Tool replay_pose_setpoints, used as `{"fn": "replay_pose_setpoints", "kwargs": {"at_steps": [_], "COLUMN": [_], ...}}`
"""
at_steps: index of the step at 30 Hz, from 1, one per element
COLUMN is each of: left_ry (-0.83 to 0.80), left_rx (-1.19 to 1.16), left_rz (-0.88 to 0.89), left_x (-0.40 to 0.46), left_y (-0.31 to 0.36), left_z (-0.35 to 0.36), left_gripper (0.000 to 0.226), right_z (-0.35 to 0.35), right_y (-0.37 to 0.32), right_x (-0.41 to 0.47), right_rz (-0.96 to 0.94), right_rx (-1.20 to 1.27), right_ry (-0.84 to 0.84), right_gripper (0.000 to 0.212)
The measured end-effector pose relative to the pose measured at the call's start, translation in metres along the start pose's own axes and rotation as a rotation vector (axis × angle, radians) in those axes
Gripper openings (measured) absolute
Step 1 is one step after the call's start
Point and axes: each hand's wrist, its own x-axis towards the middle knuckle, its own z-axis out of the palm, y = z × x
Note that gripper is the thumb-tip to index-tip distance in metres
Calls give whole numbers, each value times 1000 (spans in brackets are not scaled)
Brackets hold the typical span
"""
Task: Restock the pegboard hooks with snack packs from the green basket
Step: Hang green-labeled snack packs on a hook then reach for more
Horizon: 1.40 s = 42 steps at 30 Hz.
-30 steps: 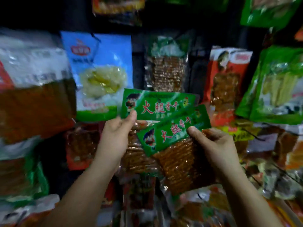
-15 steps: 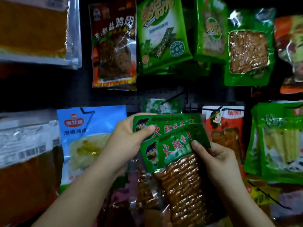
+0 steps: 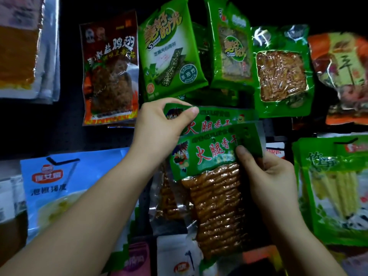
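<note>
Two dried-tofu snack packs with green headers are held up against the dark pegboard (image 3: 65, 136), directly below the green seaweed pack (image 3: 169, 50) that hangs there. The left hand (image 3: 159, 132) pinches the top left corner of the rear pack (image 3: 217, 120) between thumb and fingers; the right hand (image 3: 272, 180) grips the right edge of the front pack (image 3: 217, 186), thumb pressed on its header. The front pack overlaps the rear one and sits slightly lower. Each pack's long axis runs roughly vertical, header and hang hole uppermost, clear window of brown strips pointing down; both headers tilt a little, their right ends higher. The hook meant to receive them cannot be made out behind the packs.

Probable risks: with two overlapped packs, the hang holes may not line up, so the hook tip could catch only one pack or miss the hole and crease the header. A light corner pinch could let the rear pack slip and fall. Lifting further may nudge the seaweed pack above off its hook.
</note>
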Motion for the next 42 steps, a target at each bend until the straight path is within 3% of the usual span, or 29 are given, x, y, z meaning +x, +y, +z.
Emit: {"fn": "replay_pose_setpoints", "kwargs": {"at_steps": [19,28,34,37,42], "left_ry": [44,4,49,67,92], "left_rx": [61,8,149,276,429], "left_rz": [-158,-327,-431,-442,-457], "left_x": [10,12,12,19,20], "left_y": [-33,-95,-145,-161,-175], "left_z": [9,10,8,15,24], "left_gripper": [8,7,6,31,39], "right_z": [10,36,67,80,91], "right_y": [19,57,88,102,120], "right_x": [7,5,8,17,33], "right_rz": [103,166,229,290,392], "right_rx": [-33,-300,-489,-525,-563], "right_ry": [-116,-127,-142,-145,-143], "right_gripper": [38,37,46,40,38]}}
